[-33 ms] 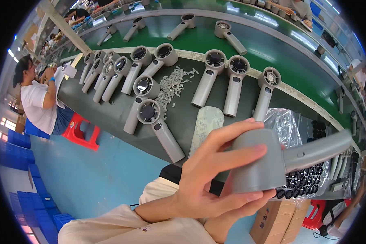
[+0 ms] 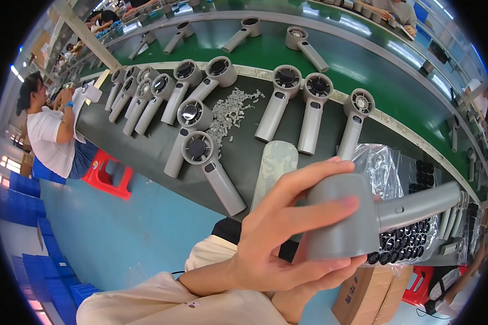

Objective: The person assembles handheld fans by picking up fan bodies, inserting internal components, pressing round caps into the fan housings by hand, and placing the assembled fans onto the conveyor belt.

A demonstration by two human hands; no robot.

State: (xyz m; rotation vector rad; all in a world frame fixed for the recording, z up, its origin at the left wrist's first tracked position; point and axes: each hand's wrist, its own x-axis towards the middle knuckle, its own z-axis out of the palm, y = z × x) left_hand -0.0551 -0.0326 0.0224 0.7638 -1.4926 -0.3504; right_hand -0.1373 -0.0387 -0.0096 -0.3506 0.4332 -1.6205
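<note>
A grey handheld fan [image 2: 344, 222] is held up close, its round housing facing me sideways and its handle stretching right. My left hand [image 2: 276, 227] wraps the housing from the left, with fingers over its side and beneath its lower rim. Below and mostly behind it, my right hand [image 2: 312, 290] comes up from the lower edge; a finger seems to rest against the fan's underside, and the rest is hidden. Nearest on the bench lies another grey fan [image 2: 225, 187] with a dark hub. A pale flat rounded pad [image 2: 275, 165] is just beyond my left hand.
Several grey fans [image 2: 316, 119] lie along the dark bench [image 2: 146, 154] beside a pile of small grey pieces [image 2: 228, 119]. Bagged black rings [image 2: 401, 244] are at right, above cardboard boxes [image 2: 371, 295]. A green conveyor [image 2: 352, 65] runs behind. A person [image 2: 51, 127] sits left.
The held fan's handle has dipped slightly and its tip has drawn a little to the left. Both hands keep nearly the same place.
</note>
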